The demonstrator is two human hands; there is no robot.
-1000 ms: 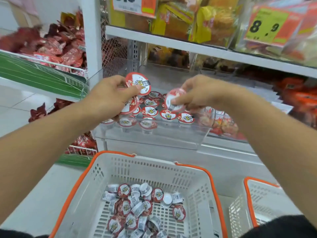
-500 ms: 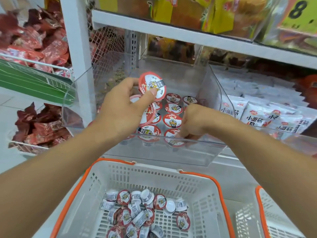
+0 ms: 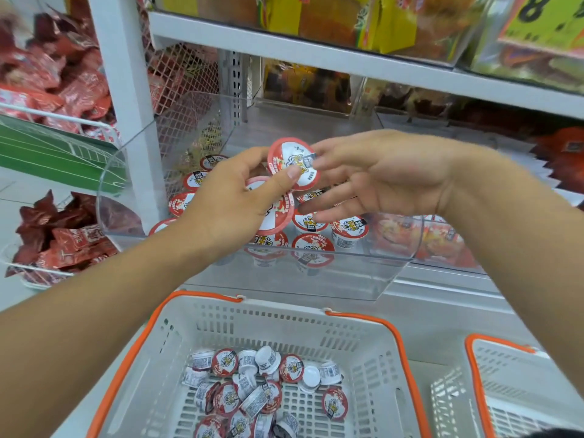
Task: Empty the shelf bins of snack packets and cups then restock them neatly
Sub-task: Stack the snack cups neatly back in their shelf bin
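Item, restocking: our left hand (image 3: 234, 200) pinches stacked cups (image 3: 292, 162) over the clear bin (image 3: 316, 279), right hand (image 3: 379, 175) spread beside them; we should lift off the top cup and seat it upright in the near row, lids level, more waiting in the basket (image 3: 373, 336).

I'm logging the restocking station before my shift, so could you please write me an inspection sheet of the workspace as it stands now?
Surface: clear bin on a white shelf, partly filled.
Job's things: cups stand lid-up in rows in the bin; loose cups lie jumbled in the grey basket.
Clutter: a second basket at right; contents not visible.
Hands: left hand holds a stack of cups; right hand is open, fingers reaching toward the top cup.
Cables: nothing seen.
Surroundings: red packets in wire bins at left, yellow packets and a price tag above.
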